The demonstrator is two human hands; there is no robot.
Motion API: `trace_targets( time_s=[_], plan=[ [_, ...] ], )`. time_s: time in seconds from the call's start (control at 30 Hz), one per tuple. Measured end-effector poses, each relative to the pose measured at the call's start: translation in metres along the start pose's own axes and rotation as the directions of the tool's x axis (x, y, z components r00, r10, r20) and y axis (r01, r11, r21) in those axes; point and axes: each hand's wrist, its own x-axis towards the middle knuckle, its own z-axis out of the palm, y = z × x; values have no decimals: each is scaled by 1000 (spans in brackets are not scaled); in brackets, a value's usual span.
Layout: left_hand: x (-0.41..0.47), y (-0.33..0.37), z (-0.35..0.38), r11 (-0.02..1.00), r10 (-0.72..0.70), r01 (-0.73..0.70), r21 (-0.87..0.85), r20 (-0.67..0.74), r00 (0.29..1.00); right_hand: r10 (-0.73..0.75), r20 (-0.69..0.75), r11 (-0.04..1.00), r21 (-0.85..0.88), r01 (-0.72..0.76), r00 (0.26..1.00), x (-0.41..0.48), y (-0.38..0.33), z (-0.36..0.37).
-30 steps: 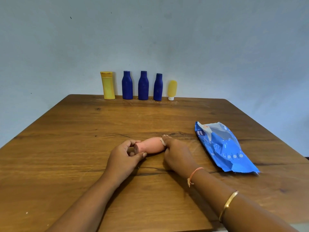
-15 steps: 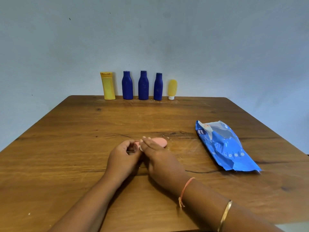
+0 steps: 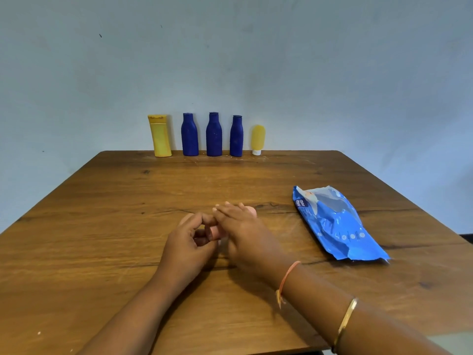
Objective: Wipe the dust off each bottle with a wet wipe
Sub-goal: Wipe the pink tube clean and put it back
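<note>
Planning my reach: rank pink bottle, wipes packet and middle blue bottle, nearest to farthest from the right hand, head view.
1. Pink bottle, under the right hand.
2. Wipes packet, to its right.
3. Middle blue bottle, far table edge.

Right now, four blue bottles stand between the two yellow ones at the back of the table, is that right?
Not four: the head view shows three blue bottles standing between the tall yellow bottle and the small yellow bottle at the back of the table.
</note>
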Motion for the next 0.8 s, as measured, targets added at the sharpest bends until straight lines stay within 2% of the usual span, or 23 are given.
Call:
trace_targets(
  time_s=[0.07,0.13,0.2,0.23,0.27,0.33,0.37,0.4,0.43,0.47,0.5,0.57,0.6,0.63,0.7,0.73,0.8],
  plan=[
    [0,-2,-1,998,66,-65,13,-34,997,-45,-25,998,-49,44,999,-1,1,1],
    [0,-3,0,993,114,-113,19,-61,992,22,-117,1000,7,-21,993,0,11,-2],
    [1,-4,2,986,160,-156,50,-84,984,220,-197,964,193,-182,955,3,24,-2],
    [1,-5,3,982,180,-173,74,-95,979,349,-190,898,347,-270,918,5,30,-3],
    [1,-5,3,979,190,-182,89,-103,976,479,-135,775,529,-346,867,7,33,-4],
    [2,-6,3,980,184,-173,103,-116,976,641,82,394,818,-419,763,14,35,-10],
    [2,-6,4,982,171,-159,102,-124,977,665,182,212,884,-417,724,15,34,-14],
    [2,-6,4,985,155,-144,93,-129,979,667,243,82,915,-394,704,17,33,-17],
    [1,-6,5,989,132,-123,77,-131,983,658,271,11,929,-369,702,18,31,-20],
    [1,-6,5,994,100,-94,54,-125,987,651,257,42,927,-372,714,18,29,-21],
    [1,-6,6,997,61,-57,43,-115,991,649,198,187,895,-405,735,17,24,-21],
    [2,-5,5,997,6,2,71,-107,994,583,-16,583,705,-405,812,14,13,-21],
    [2,-4,5,997,-13,21,74,-104,995,483,-131,750,572,-332,866,11,7,-20],
    [1,-3,5,997,-18,25,67,-99,995,354,-211,868,438,-235,911,9,0,-21],
    [0,-1,6,996,3,6,89,-102,995,90,-230,981,189,-46,969,6,-15,-20],
    [-1,0,5,995,13,0,104,-118,993,-6,-207,995,91,25,978,5,-21,-16],
    [-1,1,3,996,1,14,85,-168,986,-105,-182,994,-14,105,978,7,-28,-11]
  ],
)
